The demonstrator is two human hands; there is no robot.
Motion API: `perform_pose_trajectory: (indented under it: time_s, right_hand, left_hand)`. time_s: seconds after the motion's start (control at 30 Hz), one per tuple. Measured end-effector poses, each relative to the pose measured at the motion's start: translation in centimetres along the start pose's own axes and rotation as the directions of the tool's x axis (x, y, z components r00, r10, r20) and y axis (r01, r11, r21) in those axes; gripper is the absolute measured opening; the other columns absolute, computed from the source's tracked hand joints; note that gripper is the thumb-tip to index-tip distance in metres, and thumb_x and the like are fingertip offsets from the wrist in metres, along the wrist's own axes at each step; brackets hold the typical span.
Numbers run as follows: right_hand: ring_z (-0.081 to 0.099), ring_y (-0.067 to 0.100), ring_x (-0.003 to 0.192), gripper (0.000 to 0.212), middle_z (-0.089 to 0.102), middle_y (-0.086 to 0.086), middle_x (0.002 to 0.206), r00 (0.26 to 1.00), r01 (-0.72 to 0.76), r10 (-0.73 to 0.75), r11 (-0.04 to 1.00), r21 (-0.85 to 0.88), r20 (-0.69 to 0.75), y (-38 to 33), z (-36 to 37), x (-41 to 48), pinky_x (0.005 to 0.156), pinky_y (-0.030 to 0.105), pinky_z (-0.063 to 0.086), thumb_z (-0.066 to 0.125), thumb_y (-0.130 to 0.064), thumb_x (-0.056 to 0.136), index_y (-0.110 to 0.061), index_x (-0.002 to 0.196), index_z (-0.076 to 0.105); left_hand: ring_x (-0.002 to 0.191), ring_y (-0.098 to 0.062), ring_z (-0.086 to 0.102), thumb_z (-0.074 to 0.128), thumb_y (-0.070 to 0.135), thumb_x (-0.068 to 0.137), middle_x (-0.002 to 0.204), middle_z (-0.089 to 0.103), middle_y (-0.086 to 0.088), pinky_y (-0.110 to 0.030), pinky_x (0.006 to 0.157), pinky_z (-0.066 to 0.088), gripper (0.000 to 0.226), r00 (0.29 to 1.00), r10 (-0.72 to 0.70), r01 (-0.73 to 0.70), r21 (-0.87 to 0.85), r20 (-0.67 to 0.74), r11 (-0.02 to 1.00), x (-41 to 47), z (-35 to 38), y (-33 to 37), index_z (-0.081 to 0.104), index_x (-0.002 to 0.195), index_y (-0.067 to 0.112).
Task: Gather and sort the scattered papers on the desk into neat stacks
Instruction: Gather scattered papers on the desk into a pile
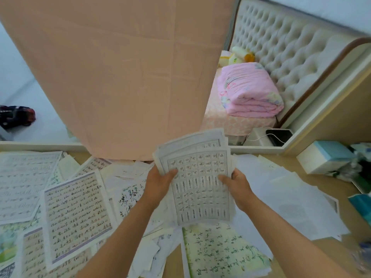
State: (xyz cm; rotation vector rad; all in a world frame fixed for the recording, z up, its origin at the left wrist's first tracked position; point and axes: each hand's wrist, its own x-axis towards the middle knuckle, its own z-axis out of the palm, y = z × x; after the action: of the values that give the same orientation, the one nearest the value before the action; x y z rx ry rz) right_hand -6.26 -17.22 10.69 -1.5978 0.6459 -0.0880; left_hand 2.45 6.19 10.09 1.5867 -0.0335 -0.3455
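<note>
Held sheaf (200, 189): white sheets with a printed grid of small characters and uneven edges, being held up above mid-desk.
Left hand (158, 183): gripping its left edge, thumb on top.
Right hand (239, 185): gripping its right edge likewise.
Scattered papers (76, 215): lying overlapped across the desk (301, 169).

1. The bundle of sheets (198, 183) gripped by the left hand (160, 183) and the right hand (236, 185) is thin, matt printed paper with soft, uneven edges.
2. The scattered papers (78, 217) left of the left hand are matt too.
3. The desk (319, 180), bare right of the right hand, looks like smooth pale wood.
4. Beyond both hands, the curtain (128, 77) is matt, creased peach cloth.
5. Beyond the right hand, the quilt (249, 91) is soft pink cloth. The headboard (291, 47) is buttoned upholstery, possibly faux leather, faintly sheened.
</note>
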Motion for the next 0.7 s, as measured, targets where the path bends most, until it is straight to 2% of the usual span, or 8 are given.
perform_pose_trajectory:
  time_s: [0.13,0.27,0.33,0.43,0.53,0.6,0.63,0.7]
  right_hand:
    - [0.066,0.012,0.098,0.03,0.07,-0.007,0.111,0.999,-0.042,0.04,0.994,-0.1,-0.027,1.5,-1.1,-0.2,0.074,0.026,0.054,0.061,-0.011,0.095,-0.022,0.123,0.062]
    - [0.069,0.016,0.1,0.031,0.072,-0.006,0.11,0.998,-0.045,0.044,0.999,-0.025,-0.051,1.6,-3.6,-0.1,0.08,0.032,0.057,0.062,-0.005,0.094,-0.022,0.12,0.063]
    - [0.071,0.016,0.098,0.028,0.074,-0.005,0.107,0.997,-0.064,0.065,0.998,0.021,-0.033,1.7,-5.0,0.0,0.078,0.032,0.058,0.061,-0.003,0.094,-0.021,0.115,0.064]
    - [0.073,0.023,0.096,0.021,0.075,0.004,0.108,0.987,-0.161,0.16,0.985,0.069,0.014,3.1,-7.1,0.8,0.083,0.042,0.06,0.062,-0.008,0.094,-0.013,0.114,0.064]
    - [0.07,0.026,0.102,0.026,0.071,0.008,0.116,0.955,-0.281,0.282,0.959,-0.02,0.088,5.5,-8.8,1.2,0.09,0.047,0.057,0.065,-0.01,0.093,-0.012,0.118,0.058]
    - [0.066,0.024,0.102,0.031,0.067,0.007,0.118,0.931,-0.339,0.35,0.934,-0.111,0.103,7.1,-9.5,1.2,0.076,0.036,0.055,0.064,-0.005,0.092,-0.013,0.121,0.054]
    - [0.066,0.024,0.1,0.035,0.065,0.007,0.117,0.917,-0.374,0.387,0.918,-0.134,0.091,8.1,-9.8,1.3,0.071,0.034,0.054,0.063,-0.002,0.091,-0.014,0.122,0.052]
    - [0.067,0.028,0.099,0.046,0.064,0.009,0.117,0.888,-0.444,0.457,0.881,-0.163,0.053,10.0,-10.3,1.6,0.079,0.044,0.059,0.063,-0.001,0.088,-0.016,0.13,0.049]
  left_hand:
    - [0.088,-0.01,0.073,0.072,0.019,0.088,0.089,0.077,0.01,-0.021,0.07,0.056,0.01,1.0,0.006,-0.009,-0.086,-0.029,0.996,-0.8,2.5,0.2,0.074,0.094,0.026]
    - [0.103,-0.002,0.065,0.069,0.037,0.089,0.112,0.07,0.017,-0.021,0.081,0.052,0.039,0.988,0.0,-0.014,0.092,0.153,0.996,-0.8,3.8,0.1,0.058,0.126,0.031]
    - [0.105,-0.003,0.061,0.068,0.029,0.092,0.113,0.062,0.021,-0.02,0.084,0.049,0.043,0.981,-0.058,0.01,0.251,0.188,0.968,-0.8,4.8,-0.7,0.05,0.131,0.029]
    - [0.099,-0.003,0.062,0.061,0.019,0.096,0.117,0.065,0.011,-0.022,0.082,0.052,0.032,0.979,-0.144,0.103,0.263,0.142,0.959,-1.2,6.5,-1.9,0.052,0.126,0.026]
    - [0.102,-0.014,0.063,0.053,0.018,0.1,0.132,0.059,-0.001,-0.027,0.083,0.053,0.029,0.945,-0.303,0.27,0.229,0.124,0.935,-2.2,8.5,-3.2,0.047,0.128,0.025]
    - [0.113,-0.025,0.058,0.05,0.018,0.102,0.135,0.052,0.002,-0.037,0.096,0.049,0.037,0.895,-0.438,0.384,0.35,0.087,0.854,-2.7,9.6,-4.8,0.039,0.138,0.017]
    - [0.111,-0.027,0.058,0.05,0.018,0.101,0.133,0.054,-0.002,-0.039,0.095,0.05,0.039,0.866,-0.497,0.433,0.407,0.062,0.804,-3.0,9.9,-6.0,0.038,0.138,0.016]
    - [0.097,-0.027,0.06,0.054,0.018,0.099,0.126,0.058,-0.01,-0.039,0.08,0.054,0.04,0.807,-0.589,0.5,0.479,0.046,0.722,-3.6,10.2,-7.9,0.039,0.136,0.015]
